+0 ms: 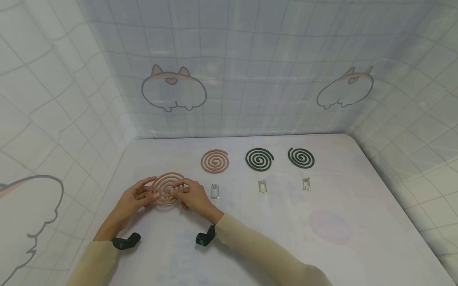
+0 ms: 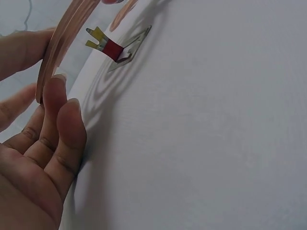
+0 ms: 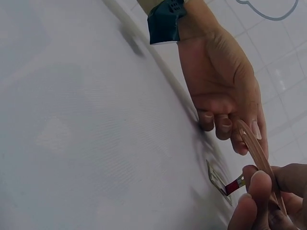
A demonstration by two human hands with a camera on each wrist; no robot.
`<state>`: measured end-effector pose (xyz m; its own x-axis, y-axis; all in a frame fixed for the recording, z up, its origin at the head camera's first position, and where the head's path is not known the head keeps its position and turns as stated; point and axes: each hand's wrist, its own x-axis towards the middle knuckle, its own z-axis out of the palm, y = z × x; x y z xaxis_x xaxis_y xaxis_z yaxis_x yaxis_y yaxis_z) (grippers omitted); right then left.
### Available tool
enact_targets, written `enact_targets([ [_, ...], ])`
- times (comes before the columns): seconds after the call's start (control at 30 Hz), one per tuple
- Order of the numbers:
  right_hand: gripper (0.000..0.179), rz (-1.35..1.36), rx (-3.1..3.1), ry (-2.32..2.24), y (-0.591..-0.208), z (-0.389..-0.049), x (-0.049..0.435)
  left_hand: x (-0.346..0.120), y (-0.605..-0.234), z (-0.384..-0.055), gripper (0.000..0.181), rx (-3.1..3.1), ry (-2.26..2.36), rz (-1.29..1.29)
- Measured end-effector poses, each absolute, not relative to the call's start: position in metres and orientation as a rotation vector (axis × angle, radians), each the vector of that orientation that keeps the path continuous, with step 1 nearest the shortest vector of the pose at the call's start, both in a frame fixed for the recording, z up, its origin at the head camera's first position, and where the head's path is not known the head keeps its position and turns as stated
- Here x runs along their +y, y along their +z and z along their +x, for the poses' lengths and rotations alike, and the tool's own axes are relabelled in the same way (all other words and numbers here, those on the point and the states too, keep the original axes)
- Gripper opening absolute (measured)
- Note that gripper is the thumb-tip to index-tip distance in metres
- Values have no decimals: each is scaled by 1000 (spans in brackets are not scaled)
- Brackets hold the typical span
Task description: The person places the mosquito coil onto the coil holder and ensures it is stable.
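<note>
A brown mosquito coil (image 1: 171, 173) is held above the table by both hands, tilted in the left wrist view. My left hand (image 1: 130, 201) pinches its left rim between thumb and fingers. Near the coil's centre, my right hand (image 1: 197, 198) pinches the inner turns, its other fingers curled under. Just below the coil stands a small metal coil stand (image 2: 113, 49), its forked prong bent up from a flat frame, red at the base and yellowish at the tip. In the right wrist view the prong tip of this stand (image 3: 233, 186) is right by the right fingertips.
Behind lie another brown coil (image 1: 215, 161) and two dark green coils, one mid-table (image 1: 259, 159), one farther right (image 1: 301, 158). In front of them sit three metal stands: left (image 1: 215, 197), middle (image 1: 262, 192) and right (image 1: 306, 190). Patterned cloth walls (image 1: 243, 91) enclose the white table (image 1: 268, 238).
</note>
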<state>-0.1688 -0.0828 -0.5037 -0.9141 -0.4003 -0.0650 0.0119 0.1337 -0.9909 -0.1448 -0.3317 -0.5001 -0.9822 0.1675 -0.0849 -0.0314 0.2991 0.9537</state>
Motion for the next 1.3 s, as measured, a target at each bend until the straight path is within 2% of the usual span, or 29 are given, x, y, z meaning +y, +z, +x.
enact_targets([
  [0.43, 24, -371, 2142, -1787, -507, -168, -83, -331, -507, -146, 63, 2433, 1734, 133],
  [0.63, 24, -456, 2175, -1739, -507, -170, -83, -331, -507, -146, 58, 2464, 1725, 158],
  [0.97, 13, -452, 2226, -1716, -511, -175, -91, -328, -504, -144, 58, 2506, 1670, 144],
  [1.3, 13, -458, 2271, -1747, -508, -175, -96, -330, -505, -146, 63, 2480, 1689, 119],
])
